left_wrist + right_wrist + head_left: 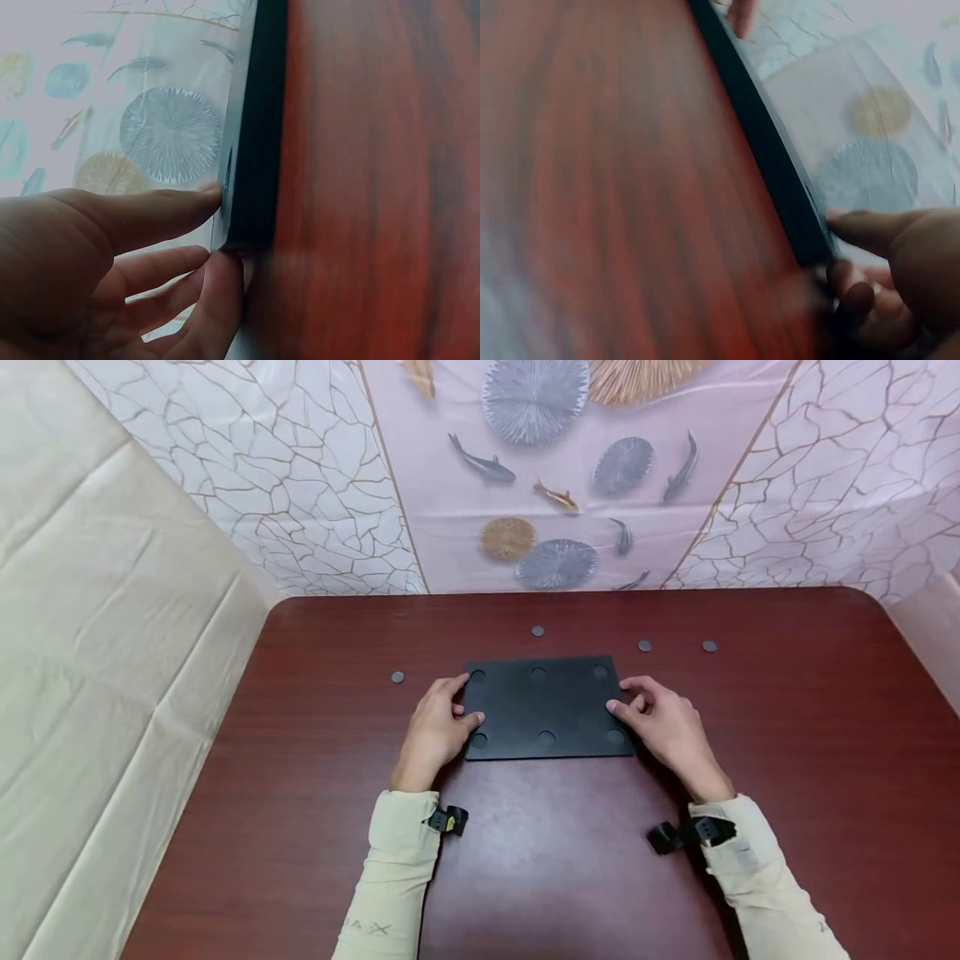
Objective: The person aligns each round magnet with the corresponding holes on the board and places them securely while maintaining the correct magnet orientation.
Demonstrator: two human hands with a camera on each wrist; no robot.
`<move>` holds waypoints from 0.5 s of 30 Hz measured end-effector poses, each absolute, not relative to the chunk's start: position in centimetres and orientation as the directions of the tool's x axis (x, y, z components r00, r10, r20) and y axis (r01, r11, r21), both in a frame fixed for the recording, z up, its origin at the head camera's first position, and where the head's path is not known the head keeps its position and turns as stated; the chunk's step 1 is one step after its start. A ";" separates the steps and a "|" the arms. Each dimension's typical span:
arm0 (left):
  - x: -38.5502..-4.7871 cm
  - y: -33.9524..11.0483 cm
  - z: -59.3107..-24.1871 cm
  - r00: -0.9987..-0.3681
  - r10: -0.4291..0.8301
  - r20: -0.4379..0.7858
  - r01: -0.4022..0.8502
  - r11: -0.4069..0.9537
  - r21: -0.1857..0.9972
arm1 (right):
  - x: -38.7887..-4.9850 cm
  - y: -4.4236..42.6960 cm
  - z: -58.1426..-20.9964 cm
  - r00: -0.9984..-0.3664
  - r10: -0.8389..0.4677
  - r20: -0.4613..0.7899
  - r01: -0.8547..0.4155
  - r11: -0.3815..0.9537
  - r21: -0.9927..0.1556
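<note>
A flat black rectangular board (543, 706) with several shallow round recesses lies between both hands at the middle of the table. My left hand (438, 727) grips its left edge, thumb on the top face and fingers against the side. At the opposite edge, my right hand (663, 718) holds the board in the same way, its thumb over the top. Both wrist views show the board's thick front side (259, 150) and the thumbs pressing near its corners. Whether the board is raised off the table cannot be told.
Small grey discs lie apart on the dark red wooden table (300, 827): one disc (397, 677) left of the board, one disc (537, 631) behind it, and two at right, a nearer disc (644, 646) and a farther disc (709, 647). Patterned sheeting (315, 485) rises behind.
</note>
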State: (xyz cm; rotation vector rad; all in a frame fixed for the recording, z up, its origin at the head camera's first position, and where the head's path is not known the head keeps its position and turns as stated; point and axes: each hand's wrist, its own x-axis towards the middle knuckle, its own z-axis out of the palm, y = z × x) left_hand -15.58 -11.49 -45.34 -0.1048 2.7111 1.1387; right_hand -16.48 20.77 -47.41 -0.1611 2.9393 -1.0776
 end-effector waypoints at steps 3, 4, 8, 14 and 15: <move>-15.6 -11.0 -45.2 -0.983 0.008 -0.182 -0.122 0.712 0.692 | -17.1 21.5 -47.3 -0.994 -0.107 0.034 -0.104 0.759 -0.643; -15.6 -10.8 -45.1 -0.985 0.009 -0.175 -0.115 0.719 0.686 | -17.2 21.7 -47.3 -0.993 -0.110 0.033 -0.105 0.756 -0.646; -15.6 -10.6 -44.9 -0.988 0.009 -0.153 -0.096 0.745 0.661 | -17.1 22.0 -47.3 -0.992 -0.129 0.008 -0.102 0.745 -0.660; -15.5 -10.5 -44.9 -0.990 0.048 -0.131 -0.046 0.777 0.628 | -16.6 21.8 -48.0 -0.992 -0.122 0.011 -0.098 0.740 -0.665; -15.6 -10.5 -44.8 -0.989 0.060 -0.138 -0.042 0.772 0.634 | -16.6 21.8 -48.1 -0.993 -0.114 0.020 -0.098 0.743 -0.662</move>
